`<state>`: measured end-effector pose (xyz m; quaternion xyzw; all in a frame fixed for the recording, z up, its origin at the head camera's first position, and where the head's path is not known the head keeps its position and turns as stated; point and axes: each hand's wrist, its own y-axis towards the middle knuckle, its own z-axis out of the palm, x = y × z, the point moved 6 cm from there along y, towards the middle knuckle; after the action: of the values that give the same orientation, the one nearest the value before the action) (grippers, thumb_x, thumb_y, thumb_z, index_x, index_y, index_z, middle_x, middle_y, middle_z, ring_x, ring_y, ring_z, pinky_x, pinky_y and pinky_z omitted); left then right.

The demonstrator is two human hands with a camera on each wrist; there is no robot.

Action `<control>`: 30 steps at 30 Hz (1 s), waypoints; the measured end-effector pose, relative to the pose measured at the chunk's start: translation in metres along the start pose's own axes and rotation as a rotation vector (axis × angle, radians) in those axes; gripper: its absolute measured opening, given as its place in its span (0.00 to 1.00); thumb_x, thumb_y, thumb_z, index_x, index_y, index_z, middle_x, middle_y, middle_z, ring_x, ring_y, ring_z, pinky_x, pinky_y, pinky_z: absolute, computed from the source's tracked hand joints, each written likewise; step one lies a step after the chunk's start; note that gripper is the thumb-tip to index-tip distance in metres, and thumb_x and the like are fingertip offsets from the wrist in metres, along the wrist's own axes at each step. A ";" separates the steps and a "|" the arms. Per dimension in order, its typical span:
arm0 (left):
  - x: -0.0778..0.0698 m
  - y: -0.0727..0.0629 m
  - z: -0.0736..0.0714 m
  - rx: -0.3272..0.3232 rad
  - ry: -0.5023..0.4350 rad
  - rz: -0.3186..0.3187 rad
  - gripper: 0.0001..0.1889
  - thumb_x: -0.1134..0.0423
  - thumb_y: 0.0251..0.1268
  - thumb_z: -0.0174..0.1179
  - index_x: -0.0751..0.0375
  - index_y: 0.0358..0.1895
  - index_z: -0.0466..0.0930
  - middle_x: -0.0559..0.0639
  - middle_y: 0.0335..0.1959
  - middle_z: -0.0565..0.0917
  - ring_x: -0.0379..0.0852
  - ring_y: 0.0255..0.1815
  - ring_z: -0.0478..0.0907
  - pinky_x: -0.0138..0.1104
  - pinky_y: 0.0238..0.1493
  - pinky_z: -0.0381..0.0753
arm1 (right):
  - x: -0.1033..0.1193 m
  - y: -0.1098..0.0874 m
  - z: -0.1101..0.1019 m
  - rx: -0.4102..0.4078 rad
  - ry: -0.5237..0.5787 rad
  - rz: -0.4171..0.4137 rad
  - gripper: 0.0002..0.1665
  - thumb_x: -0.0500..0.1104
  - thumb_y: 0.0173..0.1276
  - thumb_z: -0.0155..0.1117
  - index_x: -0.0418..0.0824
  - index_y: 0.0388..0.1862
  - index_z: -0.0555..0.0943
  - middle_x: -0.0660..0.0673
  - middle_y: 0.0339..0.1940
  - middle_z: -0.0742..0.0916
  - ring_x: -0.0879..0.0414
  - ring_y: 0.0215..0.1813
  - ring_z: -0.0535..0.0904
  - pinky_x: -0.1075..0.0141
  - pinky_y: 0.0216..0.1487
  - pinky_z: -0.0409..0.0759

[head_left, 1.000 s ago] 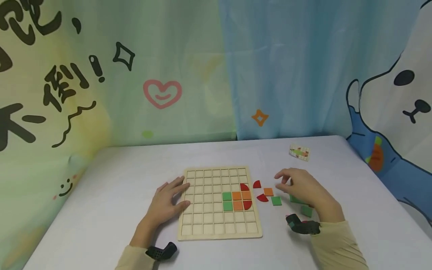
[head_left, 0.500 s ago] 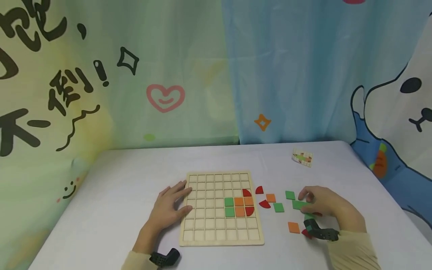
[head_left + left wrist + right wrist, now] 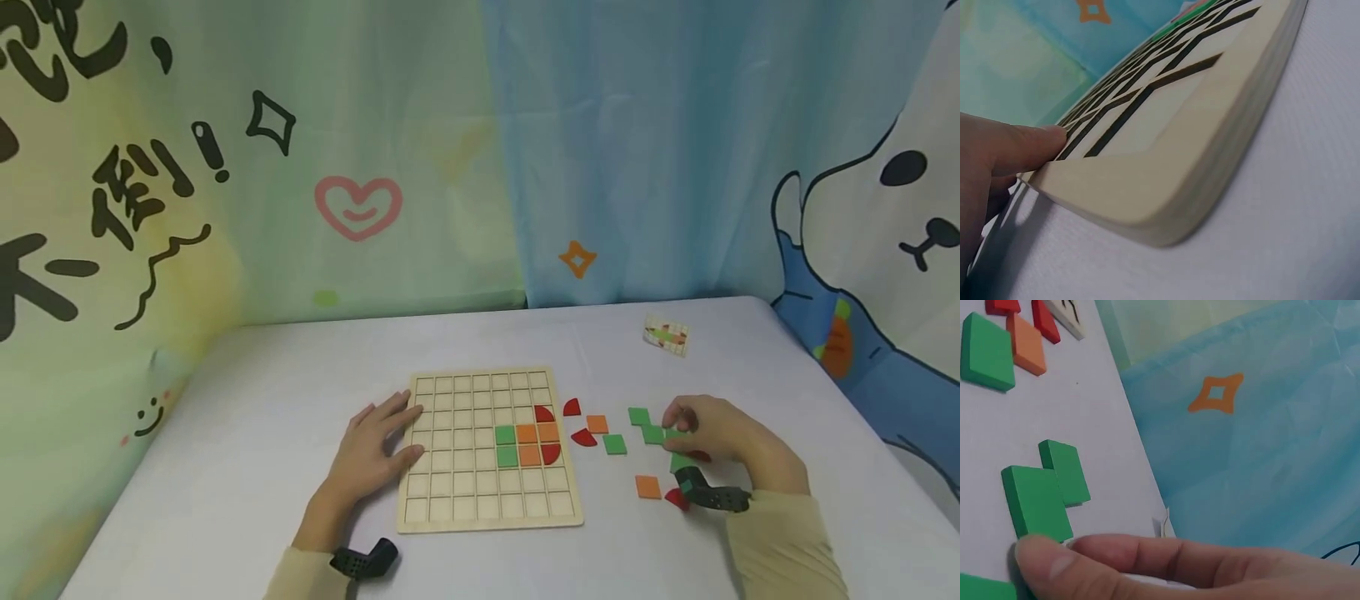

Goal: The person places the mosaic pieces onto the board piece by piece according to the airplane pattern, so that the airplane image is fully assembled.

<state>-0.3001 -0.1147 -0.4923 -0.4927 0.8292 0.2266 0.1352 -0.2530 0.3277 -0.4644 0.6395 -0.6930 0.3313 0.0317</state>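
A pale wooden grid board lies on the table; several green, orange and red pieces fill cells at its right side. My left hand rests along the board's left edge with fingers extended; in the left wrist view the thumb touches the rim. To the right of the board, my right hand pinches a green square tile between thumb and index finger, low over the table. Another green tile lies right beside the fingertips, touching a further green tile. The held tile is mostly hidden in the right wrist view.
Loose pieces lie between board and right hand: an orange square, a green square and red quarter circles. Nearer the front are an orange square and a red piece. A patterned card lies at the back right.
My right hand has moved right and down onto the green tiles, its thumb and index finger closing on one. The left hand has stayed at the board's edge. The head view shifted slightly.
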 end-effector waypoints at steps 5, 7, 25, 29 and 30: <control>0.003 0.003 0.002 0.013 0.016 -0.006 0.31 0.40 0.56 0.60 0.51 0.62 0.75 0.51 0.70 0.69 0.51 0.72 0.64 0.52 0.73 0.55 | -0.008 0.004 0.003 0.013 0.015 0.020 0.25 0.49 0.53 0.74 0.41 0.46 0.76 0.46 0.35 0.76 0.54 0.36 0.72 0.65 0.34 0.68; 0.003 0.003 0.003 0.016 0.010 -0.010 0.32 0.40 0.56 0.60 0.51 0.62 0.75 0.52 0.70 0.69 0.51 0.72 0.64 0.52 0.73 0.55 | -0.010 0.004 0.005 0.014 0.012 0.015 0.24 0.48 0.53 0.74 0.41 0.45 0.76 0.46 0.35 0.77 0.54 0.37 0.72 0.64 0.35 0.69; 0.000 0.001 0.008 0.035 0.012 -0.017 0.31 0.42 0.56 0.60 0.52 0.63 0.75 0.52 0.70 0.68 0.51 0.72 0.62 0.52 0.73 0.54 | -0.017 0.000 0.004 -0.016 -0.031 -0.003 0.20 0.50 0.55 0.71 0.40 0.39 0.76 0.47 0.30 0.75 0.53 0.37 0.71 0.64 0.33 0.67; 0.000 0.003 0.004 0.026 0.020 -0.023 0.32 0.42 0.56 0.60 0.52 0.63 0.74 0.52 0.70 0.68 0.51 0.72 0.62 0.52 0.73 0.54 | -0.012 0.001 -0.004 -0.023 -0.047 -0.012 0.21 0.51 0.56 0.71 0.40 0.40 0.76 0.46 0.30 0.75 0.52 0.38 0.70 0.63 0.35 0.68; 0.000 0.003 0.002 0.024 0.016 -0.024 0.32 0.42 0.56 0.60 0.52 0.63 0.74 0.52 0.70 0.68 0.51 0.72 0.62 0.52 0.73 0.54 | -0.012 0.002 -0.005 -0.023 -0.048 -0.011 0.22 0.51 0.56 0.71 0.40 0.41 0.76 0.47 0.31 0.75 0.52 0.39 0.71 0.63 0.35 0.68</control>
<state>-0.3026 -0.1124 -0.4936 -0.5028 0.8270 0.2109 0.1372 -0.2545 0.3403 -0.4668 0.6506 -0.6939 0.3078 0.0239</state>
